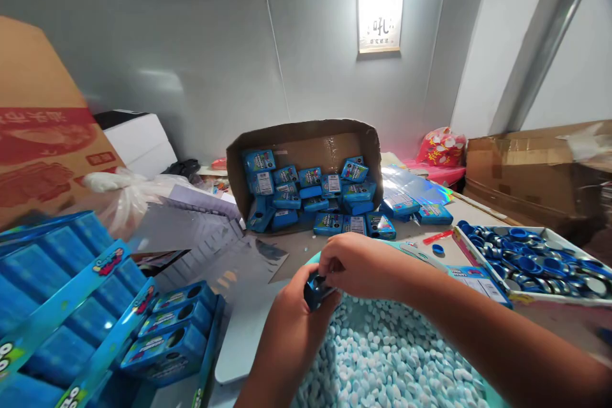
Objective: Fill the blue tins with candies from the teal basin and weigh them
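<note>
Over a tub of pale blue and white candies (392,350), my left hand (299,312) is wrapped round a small dark blue box (313,291), tilted in the grip. My right hand (356,261) comes across from the right, its fingers curled and pinched at the box's upper edge. Whatever those fingertips hold is hidden behind the knuckles. Both hands are above the near left part of the candies. A pale flat panel (253,331) lies just left of my left wrist.
Behind the tub, a cardboard box (306,134) lies on its side with several blue packs in it. Display trays (71,293) of blue boxes stand at left. A white tray (554,296) at right holds blue-rimmed round lids. One loose blue cap (437,248) lies beside it.
</note>
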Available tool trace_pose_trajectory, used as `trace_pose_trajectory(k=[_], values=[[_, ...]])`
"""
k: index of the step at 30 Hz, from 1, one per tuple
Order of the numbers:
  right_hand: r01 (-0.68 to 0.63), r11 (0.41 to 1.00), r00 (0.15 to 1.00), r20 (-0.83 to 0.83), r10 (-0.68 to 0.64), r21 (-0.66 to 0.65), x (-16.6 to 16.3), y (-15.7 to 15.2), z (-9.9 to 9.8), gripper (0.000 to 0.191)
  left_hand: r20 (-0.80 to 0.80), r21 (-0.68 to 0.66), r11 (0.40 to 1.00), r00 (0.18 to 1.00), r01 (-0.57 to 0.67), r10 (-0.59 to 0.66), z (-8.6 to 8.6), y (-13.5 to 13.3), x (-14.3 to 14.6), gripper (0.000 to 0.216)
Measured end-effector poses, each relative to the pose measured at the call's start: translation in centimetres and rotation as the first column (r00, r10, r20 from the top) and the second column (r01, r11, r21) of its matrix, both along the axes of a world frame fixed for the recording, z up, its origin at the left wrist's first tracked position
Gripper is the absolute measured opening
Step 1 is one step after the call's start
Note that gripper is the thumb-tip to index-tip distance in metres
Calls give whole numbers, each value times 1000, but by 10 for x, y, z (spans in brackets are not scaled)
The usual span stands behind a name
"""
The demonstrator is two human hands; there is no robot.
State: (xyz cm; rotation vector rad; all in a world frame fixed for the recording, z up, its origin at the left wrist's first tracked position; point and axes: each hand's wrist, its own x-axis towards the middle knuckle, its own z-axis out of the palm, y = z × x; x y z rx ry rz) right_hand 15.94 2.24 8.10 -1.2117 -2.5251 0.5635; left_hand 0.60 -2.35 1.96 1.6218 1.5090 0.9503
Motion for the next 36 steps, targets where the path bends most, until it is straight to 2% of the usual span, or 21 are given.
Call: trace_pose_trajectory(k=[5,10,15,20,23,28,32,36], values=[[7,998,996,-91,-13,-64,-2,1,-4,16,-20,16,1000,1000,-17,18,-2,1,-2,34],[13,999,979,-202,-19,-32,-10,-2,-6,14,-16,7,996,996,-84,84,-3,5,0,34],[2,998,958,-286,-22,-68,-13,2,-13,16,-20,11,993,993,-115,115,0,4,2,28],[-2,996,925,-378,-32,-91,-15,8,-19,14,81,30,994,991,-106,103,-1,3,0,31],[-4,995,910,-412,-38,-101,-19,7,-20,16,82,47,995,994,-83,79,0,4,0,28],[-11,991,889,-454,-52,-135,-22,4,-16,17,122,51,991,985,-125,118,3,4,2,29],[-44,981,845,-531,-65,-190,-21,7,-17,13,130,105,986,984,-133,119,1,3,-1,33],[-120,982,784,-621,2,-148,-21,13,-24,14,124,235,964,987,-126,99,-4,6,-6,35]])
